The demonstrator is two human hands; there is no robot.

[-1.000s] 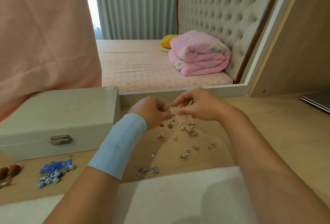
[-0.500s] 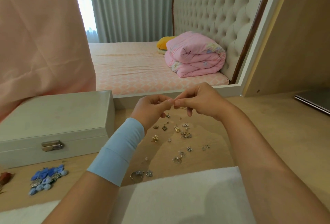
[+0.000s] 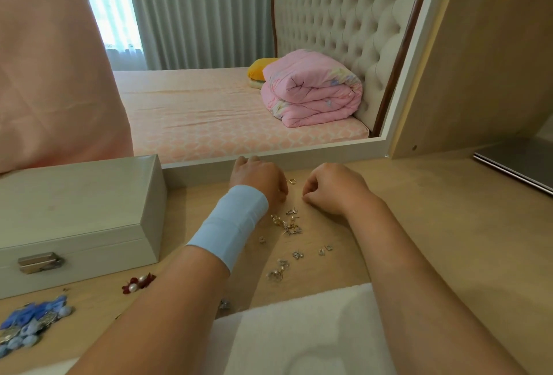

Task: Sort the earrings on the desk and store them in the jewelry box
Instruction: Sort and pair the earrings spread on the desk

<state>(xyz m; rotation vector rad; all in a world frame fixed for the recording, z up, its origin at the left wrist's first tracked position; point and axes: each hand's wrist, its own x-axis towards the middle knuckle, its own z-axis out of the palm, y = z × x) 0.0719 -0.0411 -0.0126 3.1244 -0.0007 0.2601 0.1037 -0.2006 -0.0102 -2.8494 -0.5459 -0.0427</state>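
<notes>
Several small silver and gold earrings [image 3: 288,224] lie scattered on the wooden desk [image 3: 419,225] between my forearms. A pair of gold hoops [image 3: 292,181] rests on the desk between my two hands. My left hand [image 3: 257,178], with a light blue band on the wrist, lies palm down with its fingers spread toward the mirror base and holds nothing. My right hand [image 3: 332,189] rests on the desk just right of the hoops, fingers curled in, with nothing visible in them. The cream jewelry box [image 3: 74,210] stands closed at the left, latch facing me.
A heap of blue earrings [image 3: 30,324] and a red pair with pearls [image 3: 139,282] lie in front of the box. A white towel [image 3: 299,335] covers the near desk edge. A mirror [image 3: 269,75] stands behind the desk. A flat grey device [image 3: 517,162] lies far right.
Both hands, raised and pinching a small gold earring together before, have dropped to the desk and moved apart. The gold hoops now lie between them. The camera view has shifted.
</notes>
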